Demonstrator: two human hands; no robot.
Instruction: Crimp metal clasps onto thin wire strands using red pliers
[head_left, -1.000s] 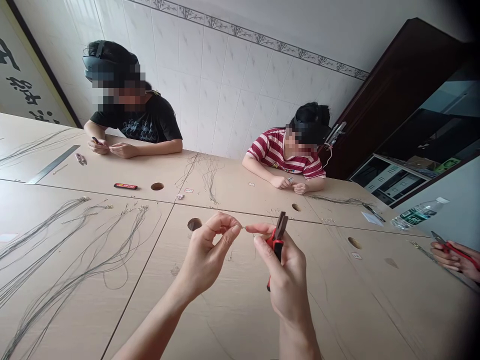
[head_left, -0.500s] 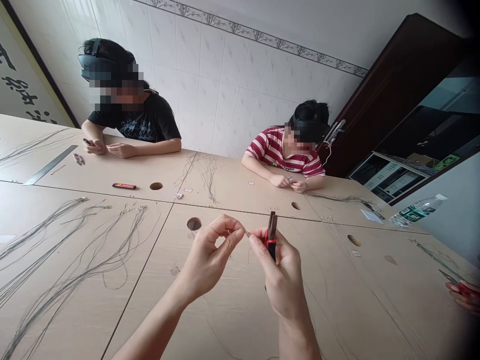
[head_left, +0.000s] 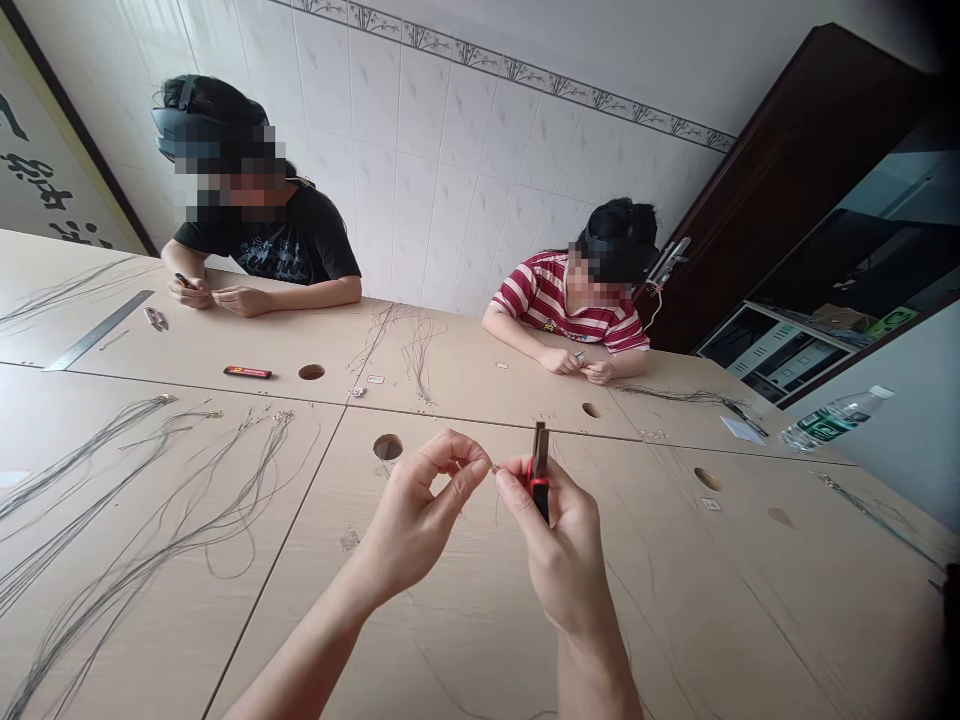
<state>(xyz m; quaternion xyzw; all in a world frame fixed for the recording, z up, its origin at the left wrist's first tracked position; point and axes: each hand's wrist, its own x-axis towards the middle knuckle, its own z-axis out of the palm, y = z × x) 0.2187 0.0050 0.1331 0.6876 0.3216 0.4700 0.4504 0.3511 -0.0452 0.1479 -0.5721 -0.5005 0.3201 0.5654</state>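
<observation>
My left hand (head_left: pixel 420 515) is closed, thumb and forefinger pinching the end of a thin cord (head_left: pixel 496 508) above the table. Its fingertips almost meet those of my right hand (head_left: pixel 571 560), which pinch the same spot. A tiny bit between them is too small to make out. Pliers (head_left: pixel 539 475) with red and black handles lie in my right palm, their dark jaws pointing up and away from the cord. Part of the handles is hidden by the fingers.
Bundles of thin dark cords (head_left: pixel 247 490) lie on the left of the table (head_left: pixel 420 620). Across it sit two people, one in black (head_left: pixel 300 240), one in stripes (head_left: pixel 536 285). A box cutter (head_left: pixel 247 372), steel ruler (head_left: pixel 101 328) and water bottle (head_left: pixel 832 420) lie around. Round holes (head_left: pixel 388 447) pierce the tabletop.
My hands stay nearly in place, and the pliers have tipped slightly to the left. Another person's hand with a red-handled tool has gone from the right edge.
</observation>
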